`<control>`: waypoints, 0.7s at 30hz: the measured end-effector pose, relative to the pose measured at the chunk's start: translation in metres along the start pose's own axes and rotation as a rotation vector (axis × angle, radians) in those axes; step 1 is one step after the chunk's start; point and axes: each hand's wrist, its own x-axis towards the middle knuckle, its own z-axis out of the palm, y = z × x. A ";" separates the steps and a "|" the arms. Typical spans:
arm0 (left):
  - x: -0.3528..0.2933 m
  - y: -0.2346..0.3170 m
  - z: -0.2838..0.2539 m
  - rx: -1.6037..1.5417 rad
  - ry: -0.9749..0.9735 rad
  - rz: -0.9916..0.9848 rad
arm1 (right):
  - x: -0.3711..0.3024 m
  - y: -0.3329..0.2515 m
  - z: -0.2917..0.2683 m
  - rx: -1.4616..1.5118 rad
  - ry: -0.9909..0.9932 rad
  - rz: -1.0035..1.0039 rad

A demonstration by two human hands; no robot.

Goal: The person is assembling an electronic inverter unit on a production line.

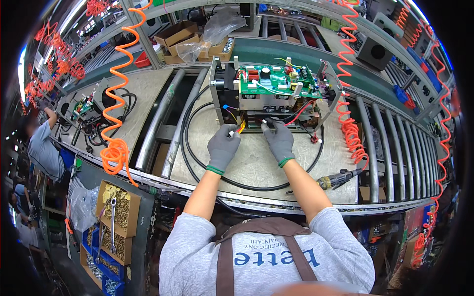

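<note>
An open-frame electronic unit [276,106] with a green circuit board [276,80] on top stands on a metal work plate. My left hand [223,147], in a grey glove, is closed at its front left, pinching a small white connector [231,133] beside a bundle of yellow and orange wires [242,127]. Close by, my right hand [279,140], gloved alike, has its fingertips closed on another small white connector [264,121] at the unit's lower front. Red and black wires [301,114] run inside the unit, right of that hand. My fingers partly hide both connectors.
A black cable [237,185] loops around the unit. A power screwdriver [339,178] lies at the right on an orange coiled hose [351,135]; another orange coil [116,153] hangs left. Roller conveyors [395,153] flank the plate. Screw boxes with wrenches [113,222] stand lower left. A co-worker [45,148] is far left.
</note>
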 end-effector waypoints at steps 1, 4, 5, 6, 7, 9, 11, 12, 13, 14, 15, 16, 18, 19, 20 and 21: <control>-0.001 -0.001 0.002 0.003 -0.003 0.008 | -0.002 0.006 0.005 0.023 0.039 -0.030; -0.005 -0.012 0.009 0.210 0.188 0.368 | -0.011 0.001 0.009 0.069 0.066 -0.032; -0.006 -0.014 0.007 0.342 0.129 0.489 | -0.017 -0.003 0.010 0.087 0.054 0.000; -0.007 -0.015 0.006 0.475 0.069 0.609 | -0.021 -0.005 0.010 0.006 0.056 -0.035; -0.005 -0.021 0.008 0.476 0.068 0.612 | -0.021 -0.004 0.013 0.008 0.059 -0.033; -0.002 -0.022 0.010 0.579 -0.182 0.668 | -0.020 0.000 0.018 -0.062 0.090 -0.102; -0.006 -0.008 0.014 0.532 -0.205 0.481 | -0.011 0.002 0.021 -0.010 0.125 -0.075; -0.006 0.002 0.017 0.484 -0.225 0.292 | -0.006 0.002 0.020 0.042 0.157 -0.048; -0.006 0.004 0.024 0.487 -0.228 0.303 | -0.004 0.003 0.019 0.045 0.167 -0.043; -0.005 0.005 0.027 0.339 -0.175 0.226 | -0.002 -0.005 0.015 0.102 0.123 0.064; -0.005 0.006 0.030 0.191 -0.123 0.149 | -0.001 -0.012 0.015 0.161 0.078 0.171; -0.006 0.006 0.032 0.089 -0.100 0.110 | 0.000 -0.014 0.024 0.167 0.086 0.175; -0.003 0.009 0.038 -0.022 -0.096 0.072 | -0.001 -0.021 0.037 0.746 0.205 0.312; -0.001 0.010 0.043 -0.136 -0.087 0.023 | -0.001 -0.019 0.036 0.751 0.218 0.316; 0.003 -0.011 0.048 -0.201 -0.011 0.050 | -0.004 -0.041 0.029 1.013 -0.010 0.473; 0.011 -0.019 0.049 -0.195 -0.013 0.052 | -0.005 -0.057 0.019 1.259 -0.234 0.630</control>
